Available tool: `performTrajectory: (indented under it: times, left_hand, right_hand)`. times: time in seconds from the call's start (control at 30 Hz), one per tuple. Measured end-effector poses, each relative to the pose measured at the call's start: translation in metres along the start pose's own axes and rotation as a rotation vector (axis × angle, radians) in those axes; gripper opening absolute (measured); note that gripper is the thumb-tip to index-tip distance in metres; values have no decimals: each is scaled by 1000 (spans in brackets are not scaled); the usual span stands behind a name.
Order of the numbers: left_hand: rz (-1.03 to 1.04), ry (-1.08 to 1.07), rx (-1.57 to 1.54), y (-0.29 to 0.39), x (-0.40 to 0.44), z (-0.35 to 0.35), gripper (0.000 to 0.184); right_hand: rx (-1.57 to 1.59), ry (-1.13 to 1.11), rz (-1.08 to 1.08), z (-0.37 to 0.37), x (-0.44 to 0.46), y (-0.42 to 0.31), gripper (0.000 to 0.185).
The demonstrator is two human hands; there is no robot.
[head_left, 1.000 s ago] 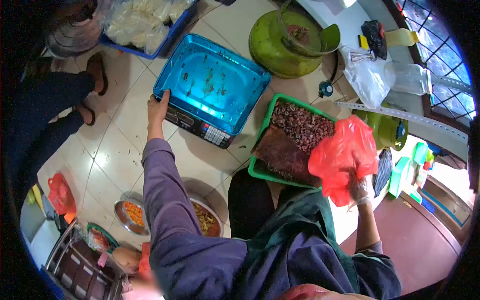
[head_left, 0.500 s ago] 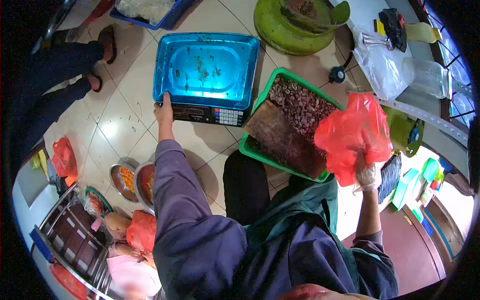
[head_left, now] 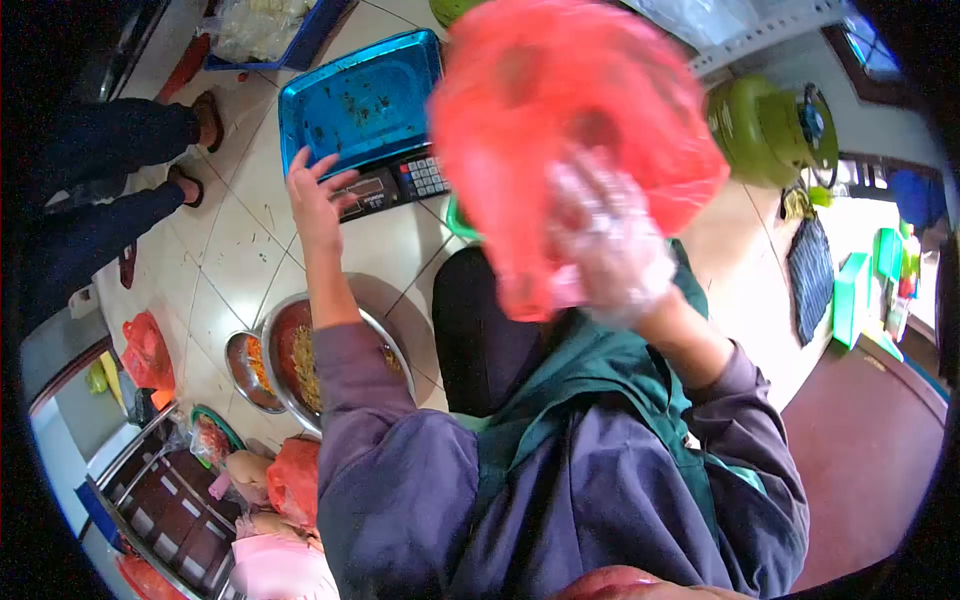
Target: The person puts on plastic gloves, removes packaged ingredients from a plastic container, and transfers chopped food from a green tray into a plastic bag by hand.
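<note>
My right hand (head_left: 608, 235), in a clear plastic glove, holds a puffed-out red plastic bag (head_left: 640, 120) up in front of me. Some blur softens the bag, and what is inside cannot be made out. My left hand (head_left: 318, 205) is bare, with its fingers spread, just off the near edge of a digital scale (head_left: 368, 192). On the scale sits a blue tray (head_left: 340, 85) with dark scraps on its bottom. The red bag hides nearly all of a green tub, leaving only a bit of its rim (head_left: 460, 220).
Left of my knee stand a large metal bowl (head_left: 275, 335) and a smaller metal bowl (head_left: 240, 385). A green gas cylinder (head_left: 745, 130) is at the right. Another person's legs (head_left: 120, 150) show at the left; someone in pink (head_left: 285, 560) is at lower left.
My right hand has brought the red bag left and up, from beside the green tub to in front of it. My left hand has let go of the tray's edge and spread its fingers.
</note>
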State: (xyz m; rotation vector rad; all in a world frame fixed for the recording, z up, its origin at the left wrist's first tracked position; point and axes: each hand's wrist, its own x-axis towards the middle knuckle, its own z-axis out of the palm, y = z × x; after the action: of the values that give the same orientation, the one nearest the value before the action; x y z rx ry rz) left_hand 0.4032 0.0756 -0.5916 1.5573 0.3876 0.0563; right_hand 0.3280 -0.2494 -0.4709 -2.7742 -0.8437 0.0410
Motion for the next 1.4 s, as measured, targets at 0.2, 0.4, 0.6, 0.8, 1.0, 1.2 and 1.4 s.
performTrajectory:
  times: [0.2, 0.4, 0.6, 0.8, 1.0, 1.2, 1.4]
  left_hand:
    - [100, -405, 326, 41, -145, 41, 77]
    - [-130, -332, -113, -21, -170, 11, 51]
    - [-162, -262, -490, -18, -184, -13, 45]
    - [4, -227, 93, -45, -191, -22, 33]
    - [-139, -115, -111, -63, -201, -34, 36]
    - [-247, -251, -253, -86, -222, -12, 38]
    - [-202, -274, -125, -108, -248, 25, 30]
  right_hand:
    - [7, -127, -191, 63, -38, -72, 39]
    - [263, -365, -160, 70, -70, -74, 47]
    - [662, -407, 203, 119, -85, -36, 62]
    - [598, -190, 7, 110, -82, -36, 61]
    - [652, 181, 327, 82, -67, 16, 46]
    - [-62, -128, 398, 130, -63, 62, 82]
    - [-26, -122, 350, 123, -53, 59, 90]
